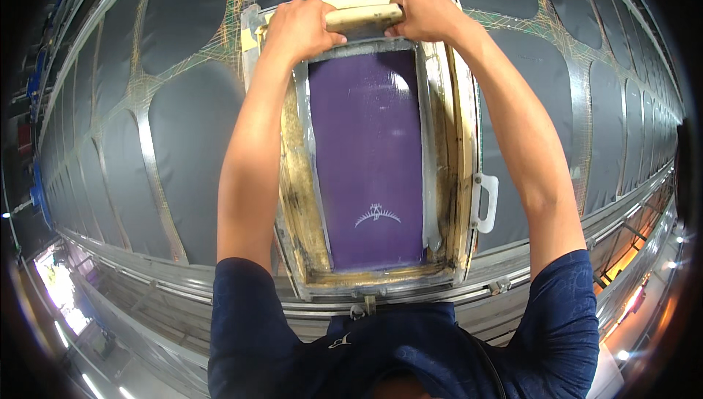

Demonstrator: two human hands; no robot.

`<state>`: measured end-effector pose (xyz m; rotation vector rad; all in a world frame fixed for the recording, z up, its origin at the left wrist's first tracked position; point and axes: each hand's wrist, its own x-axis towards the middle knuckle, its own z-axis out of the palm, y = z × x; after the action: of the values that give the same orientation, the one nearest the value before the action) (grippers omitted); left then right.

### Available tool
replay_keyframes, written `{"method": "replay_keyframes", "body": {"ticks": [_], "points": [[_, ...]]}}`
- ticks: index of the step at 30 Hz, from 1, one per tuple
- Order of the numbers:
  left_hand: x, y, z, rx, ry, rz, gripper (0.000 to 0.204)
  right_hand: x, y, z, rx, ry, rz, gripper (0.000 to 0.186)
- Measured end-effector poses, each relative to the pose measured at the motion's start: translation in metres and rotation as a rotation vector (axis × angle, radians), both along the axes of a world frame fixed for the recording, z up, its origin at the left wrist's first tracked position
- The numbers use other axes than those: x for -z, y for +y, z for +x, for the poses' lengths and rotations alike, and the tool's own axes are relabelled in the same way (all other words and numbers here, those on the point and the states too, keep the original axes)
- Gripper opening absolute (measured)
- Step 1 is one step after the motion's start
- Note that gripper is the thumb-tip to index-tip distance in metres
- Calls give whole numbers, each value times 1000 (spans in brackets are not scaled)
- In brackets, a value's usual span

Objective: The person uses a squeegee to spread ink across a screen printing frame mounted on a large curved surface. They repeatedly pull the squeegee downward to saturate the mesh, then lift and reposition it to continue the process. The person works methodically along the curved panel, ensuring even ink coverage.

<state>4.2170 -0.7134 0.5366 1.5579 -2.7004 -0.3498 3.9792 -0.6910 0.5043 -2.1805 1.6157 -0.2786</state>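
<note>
We saw a long table (pixel 581 106) stretching away to both sides, with metal rails (pixel 132 271) along its near edge. White glare (pixel 55 285) and strip lights (pixel 89 386) shone at lower left; small lamps (pixel 623 355) and an orange glow (pixel 622 256) lit the lower right.

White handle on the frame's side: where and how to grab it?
I'd grip the white handle by the middle of its long outer bar, coming from the right, with fingers curled through the gap. It juts outward from the right side of the frame, leaving an open loop. The right hand is on the yellow bar, so it would need freeing first.
</note>
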Motion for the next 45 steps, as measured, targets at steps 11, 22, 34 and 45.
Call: {"method": "replay_keyframes", "body": {"ticks": [11,22,34,45], "points": [[14,301,56,82,31,37,15,13,310,51,-73,114,2,13],[0,331,63,118,75,56,18,-10,341,50,-87,71,23,17],[-9,-29,-5,143,42,-217,31,-11,-28,-15,-29,6,-47,33],[0,-12,0,114,58,-117,31,-5,-5,-3,-17,-16,-20,35]]}}
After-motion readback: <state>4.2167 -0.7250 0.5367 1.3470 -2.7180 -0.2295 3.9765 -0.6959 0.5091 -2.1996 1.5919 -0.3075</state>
